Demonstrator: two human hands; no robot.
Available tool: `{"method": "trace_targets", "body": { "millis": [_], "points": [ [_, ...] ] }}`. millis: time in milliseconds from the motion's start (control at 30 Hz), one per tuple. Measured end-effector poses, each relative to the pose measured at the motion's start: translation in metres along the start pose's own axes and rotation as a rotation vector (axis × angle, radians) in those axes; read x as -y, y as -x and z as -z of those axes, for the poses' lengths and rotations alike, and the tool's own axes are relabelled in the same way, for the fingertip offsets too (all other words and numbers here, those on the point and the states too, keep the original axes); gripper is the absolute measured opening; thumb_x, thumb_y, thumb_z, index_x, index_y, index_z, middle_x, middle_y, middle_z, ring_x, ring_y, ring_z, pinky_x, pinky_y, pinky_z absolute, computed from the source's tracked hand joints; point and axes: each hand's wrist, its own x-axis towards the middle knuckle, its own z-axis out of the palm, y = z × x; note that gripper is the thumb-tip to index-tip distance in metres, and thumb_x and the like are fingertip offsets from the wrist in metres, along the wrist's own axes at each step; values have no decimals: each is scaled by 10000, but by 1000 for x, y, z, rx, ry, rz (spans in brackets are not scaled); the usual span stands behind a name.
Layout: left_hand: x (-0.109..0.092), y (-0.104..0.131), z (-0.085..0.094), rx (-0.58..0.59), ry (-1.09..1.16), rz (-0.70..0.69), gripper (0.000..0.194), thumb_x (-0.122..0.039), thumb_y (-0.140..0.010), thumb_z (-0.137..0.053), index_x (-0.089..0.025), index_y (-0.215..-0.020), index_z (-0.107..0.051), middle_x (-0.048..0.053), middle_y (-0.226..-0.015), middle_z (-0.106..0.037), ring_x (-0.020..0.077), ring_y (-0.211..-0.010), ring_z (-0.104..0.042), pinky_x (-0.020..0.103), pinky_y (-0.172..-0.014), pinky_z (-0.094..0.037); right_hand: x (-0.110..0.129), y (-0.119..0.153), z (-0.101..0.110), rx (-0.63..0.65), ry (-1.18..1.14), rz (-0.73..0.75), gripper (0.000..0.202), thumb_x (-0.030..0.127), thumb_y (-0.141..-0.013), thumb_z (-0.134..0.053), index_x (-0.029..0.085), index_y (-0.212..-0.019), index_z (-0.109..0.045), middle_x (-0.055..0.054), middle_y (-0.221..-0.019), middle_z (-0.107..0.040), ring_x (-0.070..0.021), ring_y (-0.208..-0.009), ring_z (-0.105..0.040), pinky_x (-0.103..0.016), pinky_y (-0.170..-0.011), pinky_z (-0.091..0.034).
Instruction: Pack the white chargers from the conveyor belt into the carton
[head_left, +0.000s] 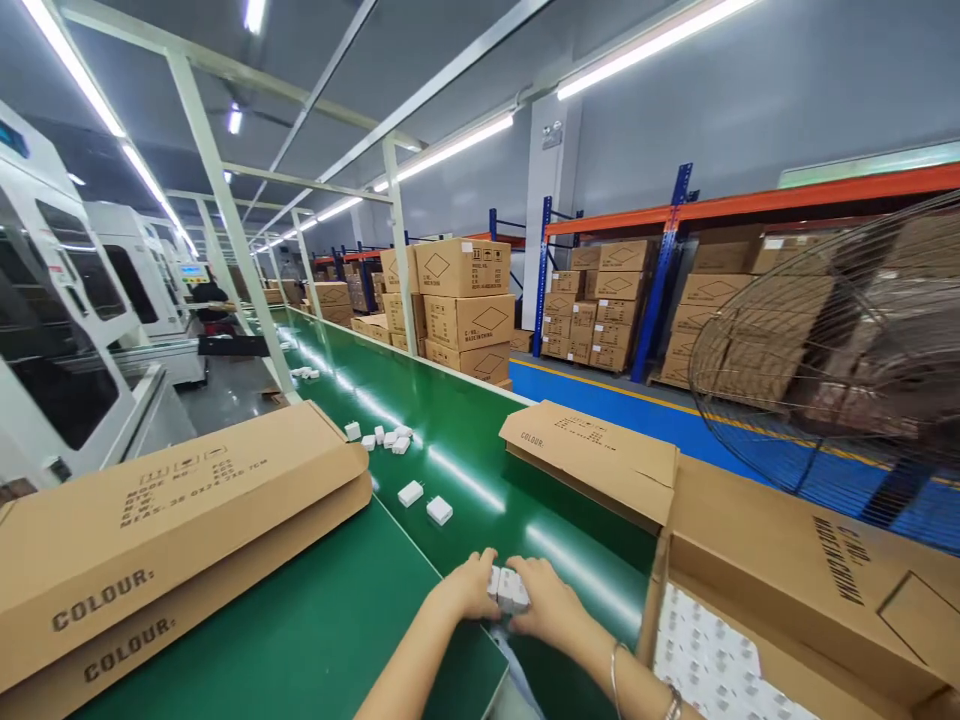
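Note:
Near the front edge of the green belt, my left hand (469,590) and my right hand (546,603) are closed from either side on a small group of white charger plugs (511,592). My fingers cover part of them, so how many there are I cannot tell. Just beyond my hands, two loose chargers lie on the belt, a left one (410,493) and a right one (439,510), with small prongs showing. To the right of my right hand stands an open carton (806,640) with white chargers (705,650) set in rows inside.
Several more chargers (386,438) lie farther up the conveyor belt (465,480). Flattened cartons (187,500) rest at left on the green side table (300,610). A carton flap (592,450) juts over the belt. A large fan (825,370) stands at right, near stacked boxes (469,310).

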Motion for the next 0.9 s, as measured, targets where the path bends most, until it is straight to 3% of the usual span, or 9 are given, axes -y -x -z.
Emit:
{"method": "trace_targets", "body": {
  "millis": [100,167,300,433,667,900],
  "points": [
    [15,11,-4,-121,24,37,452,-120,-720,-458,-140,-1171,-459,97,-1164,-552,196,-1075,-512,318,-948,-355,11,6,5,-42,43,-15,638,406,-648,-667,268,-1228,-440,-96,-1139,-526,-296,-1065,-455,-392,-734,-463],
    [23,17,-10,-235,2,54,368,-55,-756,-334,-146,-1048,-540,76,-1082,-600,171,-1062,-510,336,-1020,-259,18,9,7,-65,73,-36,580,434,-697,-623,277,-1228,-451,-120,-1129,-528,-319,-1057,-460,-423,-720,-466],
    [35,22,-24,-439,53,26,323,-71,-790,-300,-206,-846,-589,9,-889,-652,142,-926,-550,297,-993,-293,22,12,5,-80,104,-67,439,420,-764,-557,287,-1178,-495,-124,-1055,-559,-317,-967,-529,-408,-657,-483],
    [39,21,-29,-491,155,25,301,-85,-787,-322,-218,-823,-589,0,-870,-647,150,-933,-537,292,-960,-321,18,13,1,-82,116,-56,339,372,-807,-505,273,-1131,-523,-103,-993,-582,-295,-882,-575,-399,-642,-485],
    [39,24,-24,-519,250,26,293,-97,-790,-323,-214,-798,-592,1,-804,-640,156,-907,-532,272,-840,-380,15,16,-6,-84,138,-30,454,358,-806,-498,262,-1246,-446,-144,-1080,-565,-335,-956,-547,-445,-666,-482],
    [44,23,-27,-537,257,13,277,-107,-790,-336,-212,-804,-593,3,-794,-632,147,-864,-544,260,-824,-388,10,20,-1,-69,128,64,278,269,-801,-519,209,-1067,-573,-111,-904,-655,-298,-805,-618,-400,-660,-487]
  ]
}}
